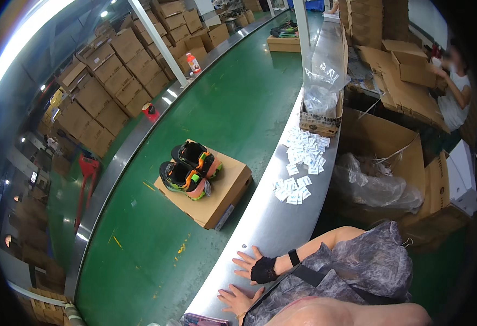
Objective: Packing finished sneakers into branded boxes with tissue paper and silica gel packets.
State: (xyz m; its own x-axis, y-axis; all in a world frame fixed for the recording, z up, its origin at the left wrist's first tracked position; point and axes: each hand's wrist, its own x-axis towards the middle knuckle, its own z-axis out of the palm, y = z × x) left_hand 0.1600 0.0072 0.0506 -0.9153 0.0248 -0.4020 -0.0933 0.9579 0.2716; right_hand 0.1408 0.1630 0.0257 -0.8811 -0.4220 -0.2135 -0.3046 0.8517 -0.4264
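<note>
My left hand, bare, rests on the metal side rail of a green conveyor belt, fingers apart. Just beyond it, my right hand wears a black fingerless glove and lies on the same rail, fingers spread and holding nothing. Out on the belt is a closed brown cardboard box. On its lid stands a pair of multicoloured sports shoes, black, orange and green, apart from both hands. Small white packets lie scattered farther along the rail.
An open carton with clear plastic bags stands behind the packets. A large carton with plastic is at the right. Another shoe-topped box sits far up the belt. An orange bottle stands on the opposite rail. A person handles cardboard at right.
</note>
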